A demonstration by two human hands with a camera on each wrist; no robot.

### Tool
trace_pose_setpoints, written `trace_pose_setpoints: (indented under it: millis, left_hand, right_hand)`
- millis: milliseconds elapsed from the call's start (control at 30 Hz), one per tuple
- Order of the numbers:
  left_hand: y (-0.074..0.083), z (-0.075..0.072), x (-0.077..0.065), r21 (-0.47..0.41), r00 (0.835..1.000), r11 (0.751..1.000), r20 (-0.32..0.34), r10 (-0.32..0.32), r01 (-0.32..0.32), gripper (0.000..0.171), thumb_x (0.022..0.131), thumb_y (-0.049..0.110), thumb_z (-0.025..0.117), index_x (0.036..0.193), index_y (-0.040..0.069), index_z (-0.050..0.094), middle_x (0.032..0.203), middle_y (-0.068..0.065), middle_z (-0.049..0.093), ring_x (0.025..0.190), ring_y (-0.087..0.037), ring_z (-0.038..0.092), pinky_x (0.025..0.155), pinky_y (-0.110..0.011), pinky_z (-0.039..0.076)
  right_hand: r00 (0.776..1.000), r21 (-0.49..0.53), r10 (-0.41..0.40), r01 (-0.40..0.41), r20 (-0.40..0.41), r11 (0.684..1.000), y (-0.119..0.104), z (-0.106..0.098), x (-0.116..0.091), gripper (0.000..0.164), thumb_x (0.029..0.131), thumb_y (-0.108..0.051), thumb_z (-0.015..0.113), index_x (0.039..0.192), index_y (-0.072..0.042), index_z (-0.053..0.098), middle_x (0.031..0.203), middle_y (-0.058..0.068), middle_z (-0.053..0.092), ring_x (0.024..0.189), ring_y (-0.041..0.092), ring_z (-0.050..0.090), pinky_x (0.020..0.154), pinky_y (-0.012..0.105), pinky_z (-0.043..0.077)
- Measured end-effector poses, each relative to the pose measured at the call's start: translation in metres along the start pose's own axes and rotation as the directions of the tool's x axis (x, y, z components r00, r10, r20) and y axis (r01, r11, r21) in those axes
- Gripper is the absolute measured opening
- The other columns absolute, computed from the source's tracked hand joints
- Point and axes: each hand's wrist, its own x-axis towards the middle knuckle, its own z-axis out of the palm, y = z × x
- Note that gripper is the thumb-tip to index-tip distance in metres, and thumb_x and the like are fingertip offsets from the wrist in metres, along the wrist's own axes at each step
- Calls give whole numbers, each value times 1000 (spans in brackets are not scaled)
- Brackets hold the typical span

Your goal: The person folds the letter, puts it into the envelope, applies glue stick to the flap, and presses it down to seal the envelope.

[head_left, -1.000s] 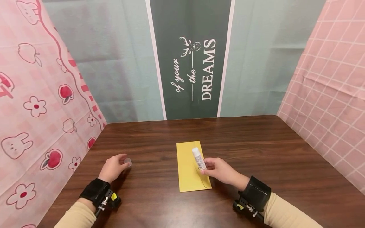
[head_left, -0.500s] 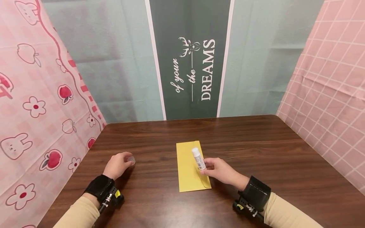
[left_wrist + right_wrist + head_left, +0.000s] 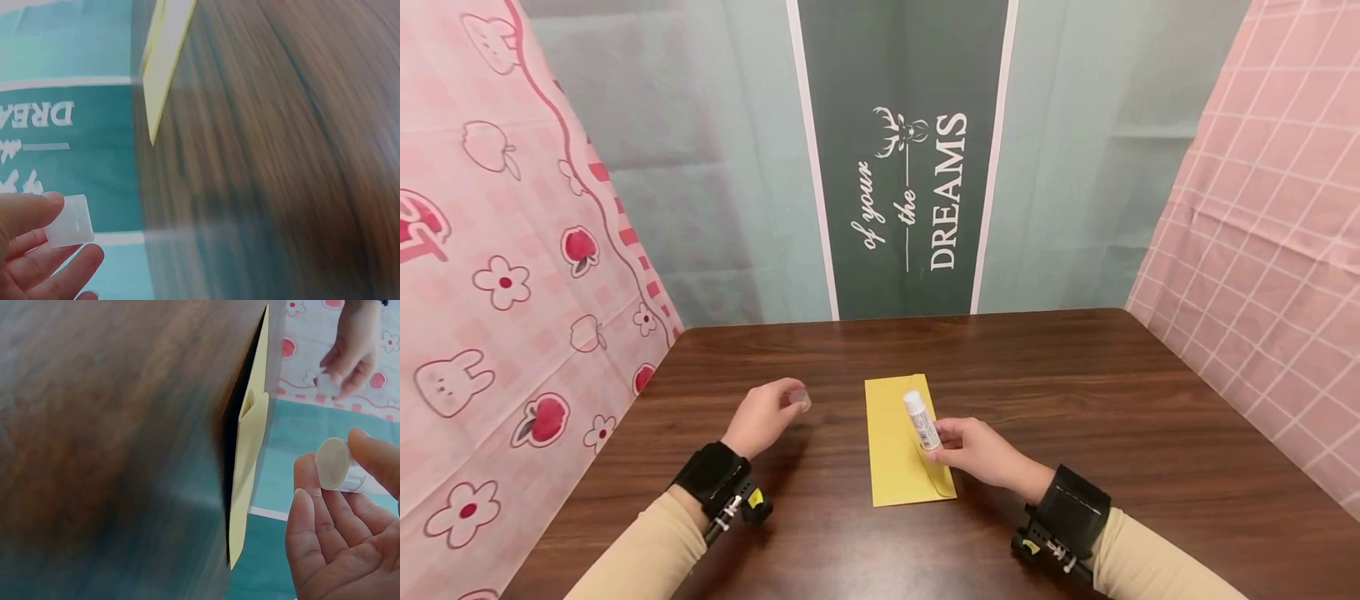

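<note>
My left hand (image 3: pixel 763 418) pinches a small translucent cap (image 3: pixel 70 222) between thumb and fingers, held over the table left of the envelope. My right hand (image 3: pixel 983 455) grips a white glue stick (image 3: pixel 922 422) near its lower end, tilted with its uncapped top pointing up and away. In the right wrist view the round base of the glue stick (image 3: pixel 332 464) faces the camera, between thumb and fingertips. Below it on the table lies a yellow envelope (image 3: pixel 891 446), its flap along the right side and partly lifted, as the right wrist view shows.
The dark wooden table (image 3: pixel 1075 375) carries the envelope near its middle. A green cloth with lettering (image 3: pixel 917 50) hangs behind its far edge. Pink patterned cloth (image 3: pixel 535 333) hangs at the left, and pink checked cloth (image 3: pixel 1262 250) at the right.
My left hand has moved right and slightly away from me with the cap, closer to the envelope. The right hand and glue stick have stayed nearly still.
</note>
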Motion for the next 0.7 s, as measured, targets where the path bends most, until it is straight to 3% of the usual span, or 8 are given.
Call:
trace_pose_setpoints:
  millis: [367, 500, 700]
  left_hand:
    - [53, 19, 6, -32, 993, 993, 39, 114, -112, 24, 88, 17, 66, 111, 10, 65, 101, -1, 61, 83, -13, 54, 74, -33, 46]
    - [68, 22, 7, -47, 984, 986, 68, 166, -163, 29, 89, 17, 65, 116, 9, 62, 104, -1, 59, 83, -12, 54, 72, -30, 47]
    - [84, 25, 10, -99, 977, 978, 95, 191, -182, 38, 87, 16, 67, 122, 6, 56, 108, -7, 61, 93, -17, 58, 79, -33, 49]
  right_hand:
    - [1000, 2, 20, -20, 3, 1000, -2, -1, 0, 35, 84, -14, 70, 113, 4, 61, 101, 12, 65, 89, 20, 62, 76, 31, 52]
    - [1000, -4, 19, -19, 3, 1000, -4, -1, 1, 36, 84, -15, 69, 113, 5, 61, 102, 12, 65, 90, 21, 62, 76, 31, 52]
    - [1000, -5, 4, -4, 10, 1000, -6, -1, 1, 36, 85, -15, 69, 113, 5, 61, 101, 12, 66, 90, 21, 62, 76, 31, 52]
